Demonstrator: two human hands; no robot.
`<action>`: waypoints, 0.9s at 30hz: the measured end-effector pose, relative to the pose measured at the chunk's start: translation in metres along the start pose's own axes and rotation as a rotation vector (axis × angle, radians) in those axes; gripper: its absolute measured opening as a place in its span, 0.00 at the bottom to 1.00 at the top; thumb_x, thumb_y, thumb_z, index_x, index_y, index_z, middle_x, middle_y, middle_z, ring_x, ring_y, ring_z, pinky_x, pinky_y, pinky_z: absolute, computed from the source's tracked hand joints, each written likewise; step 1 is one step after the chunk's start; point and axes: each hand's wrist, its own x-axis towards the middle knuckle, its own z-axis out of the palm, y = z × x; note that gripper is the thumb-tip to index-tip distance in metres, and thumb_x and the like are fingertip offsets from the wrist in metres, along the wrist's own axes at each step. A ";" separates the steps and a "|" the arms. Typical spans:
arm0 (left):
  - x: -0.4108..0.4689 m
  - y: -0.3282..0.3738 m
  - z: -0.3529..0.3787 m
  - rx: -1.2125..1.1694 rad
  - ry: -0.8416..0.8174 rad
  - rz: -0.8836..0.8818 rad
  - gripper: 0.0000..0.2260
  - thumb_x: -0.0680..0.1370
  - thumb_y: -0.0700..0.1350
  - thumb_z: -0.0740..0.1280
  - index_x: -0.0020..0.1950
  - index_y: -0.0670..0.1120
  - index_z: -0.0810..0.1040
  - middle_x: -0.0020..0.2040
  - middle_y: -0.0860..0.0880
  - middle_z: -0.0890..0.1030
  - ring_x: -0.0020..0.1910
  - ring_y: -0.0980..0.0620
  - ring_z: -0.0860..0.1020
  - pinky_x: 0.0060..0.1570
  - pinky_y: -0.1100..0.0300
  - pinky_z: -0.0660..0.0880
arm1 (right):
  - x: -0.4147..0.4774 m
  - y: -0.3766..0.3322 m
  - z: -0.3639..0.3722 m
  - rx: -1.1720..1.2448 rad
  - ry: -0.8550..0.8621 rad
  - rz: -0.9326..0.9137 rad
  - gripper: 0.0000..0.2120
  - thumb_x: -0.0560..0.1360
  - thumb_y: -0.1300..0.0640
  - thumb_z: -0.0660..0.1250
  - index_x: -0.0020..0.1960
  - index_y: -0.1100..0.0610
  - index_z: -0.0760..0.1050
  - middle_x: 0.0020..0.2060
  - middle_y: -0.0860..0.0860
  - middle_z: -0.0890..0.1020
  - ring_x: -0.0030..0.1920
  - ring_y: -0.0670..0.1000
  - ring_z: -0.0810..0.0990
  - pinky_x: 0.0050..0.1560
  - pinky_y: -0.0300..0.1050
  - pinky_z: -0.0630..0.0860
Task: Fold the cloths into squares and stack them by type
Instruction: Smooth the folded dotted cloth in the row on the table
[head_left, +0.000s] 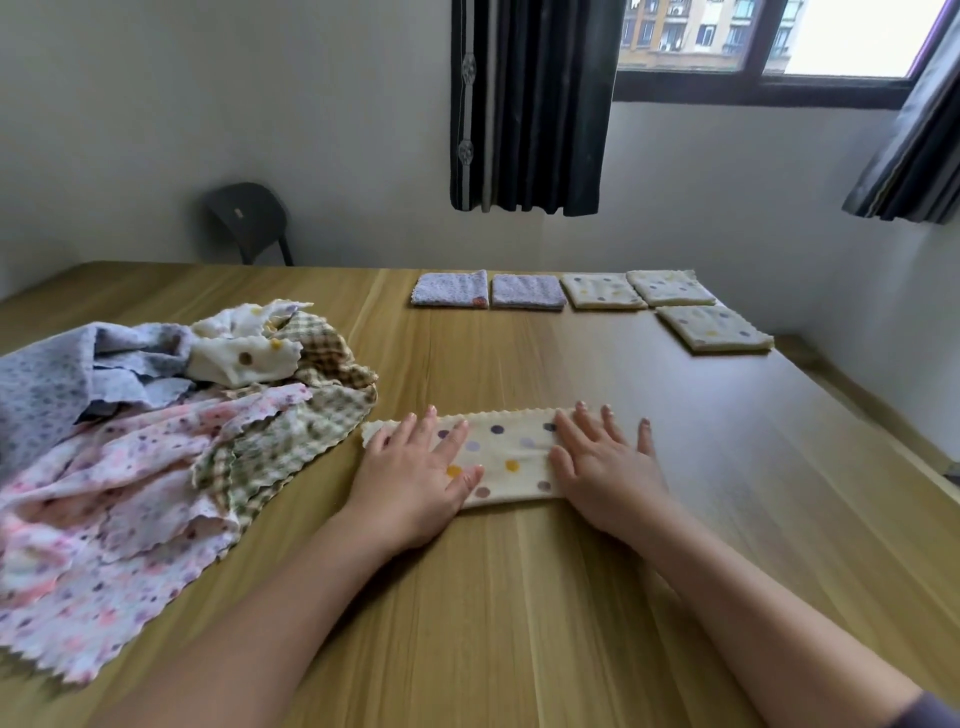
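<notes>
A cream cloth with coloured dots (511, 452) lies folded into a long strip on the wooden table (519, 597) in front of me. My left hand (415, 478) presses flat on its left part with fingers spread. My right hand (602, 462) presses flat on its right end, fingers straight. A heap of unfolded cloths (145, 426) sits at the left: lilac, pink floral, green check and cream dotted. At the far side lie two folded lilac squares (452, 288) (527, 292) and three folded cream dotted squares (602, 291) (670, 287) (714, 328).
The table's right edge (883, 431) runs close to the wall. A dark chair (249, 221) stands behind the table at the far left. Dark curtains (524, 104) hang by the window.
</notes>
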 end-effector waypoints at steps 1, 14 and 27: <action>-0.004 0.004 -0.004 0.039 0.039 -0.046 0.28 0.79 0.64 0.42 0.77 0.57 0.49 0.78 0.45 0.51 0.76 0.46 0.53 0.72 0.48 0.49 | -0.002 0.001 -0.002 -0.014 0.068 0.018 0.24 0.82 0.47 0.44 0.77 0.50 0.52 0.78 0.51 0.49 0.77 0.54 0.44 0.74 0.61 0.36; -0.030 -0.034 -0.009 -0.476 0.299 0.666 0.17 0.70 0.66 0.68 0.50 0.56 0.76 0.49 0.60 0.75 0.49 0.62 0.74 0.49 0.64 0.73 | -0.026 0.015 0.006 0.179 0.197 -0.301 0.24 0.78 0.64 0.54 0.70 0.47 0.68 0.71 0.41 0.67 0.74 0.43 0.58 0.76 0.50 0.45; -0.037 -0.002 -0.001 -0.861 0.285 0.406 0.05 0.78 0.49 0.67 0.44 0.49 0.76 0.37 0.57 0.77 0.31 0.62 0.72 0.33 0.70 0.66 | -0.046 0.036 0.007 0.340 0.273 -0.681 0.27 0.73 0.50 0.67 0.71 0.45 0.66 0.70 0.40 0.69 0.73 0.40 0.61 0.74 0.43 0.54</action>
